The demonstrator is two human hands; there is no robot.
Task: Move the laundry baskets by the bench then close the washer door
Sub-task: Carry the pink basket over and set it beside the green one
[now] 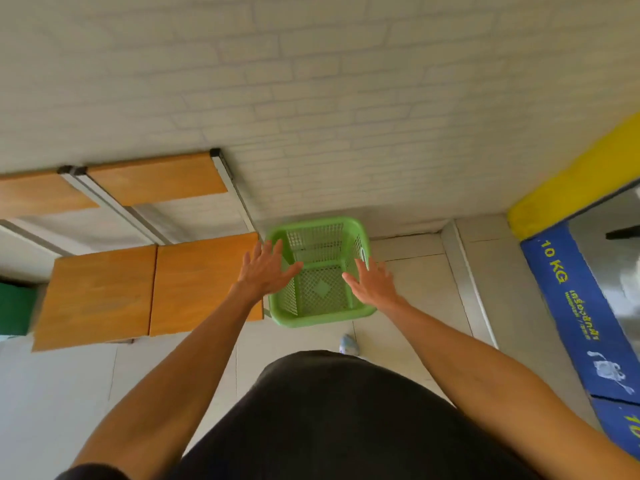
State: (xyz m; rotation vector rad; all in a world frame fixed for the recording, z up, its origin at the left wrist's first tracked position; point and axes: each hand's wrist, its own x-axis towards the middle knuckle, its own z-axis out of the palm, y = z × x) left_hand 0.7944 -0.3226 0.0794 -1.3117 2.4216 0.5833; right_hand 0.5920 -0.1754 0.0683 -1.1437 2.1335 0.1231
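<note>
While both hands [320, 275] hover spread, empty, green basket [320, 308] sits just beside bench [194, 289] edge.

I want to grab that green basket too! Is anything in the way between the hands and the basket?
No, nothing visible is in the way. The left hand and the right hand are spread open right over the green basket, which looks empty. The wooden bench sits just beside the basket, not between it and the hands.
</note>
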